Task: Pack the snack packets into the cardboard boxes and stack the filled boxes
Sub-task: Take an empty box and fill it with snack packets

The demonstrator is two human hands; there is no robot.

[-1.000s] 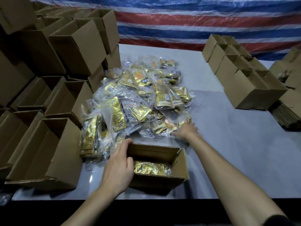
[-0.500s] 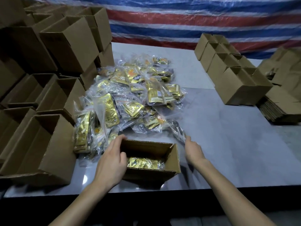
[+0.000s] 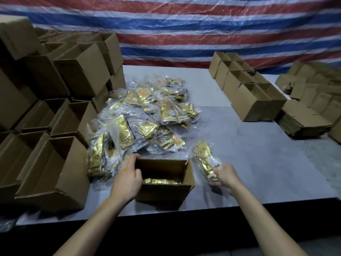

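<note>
An open brown cardboard box (image 3: 166, 191) stood upright near the front edge of the desk (image 3: 258, 163), one gold packet (image 3: 159, 181) lying inside. A second packet (image 3: 203, 159), gold in clear wrap, was gripped by the right hand (image 3: 224, 177) just beside it. The heap (image 3: 145, 117) of packets lay behind.

Two bare arms reach forward from the bottom of the view. The left hand (image 3: 127, 179) grips the left side of the box (image 3: 164, 194), with its fingers curled over the edge. The right hand (image 3: 226, 177) is out to the right, with its fingers curled round the low end of a gold packet (image 3: 203, 158).
</note>
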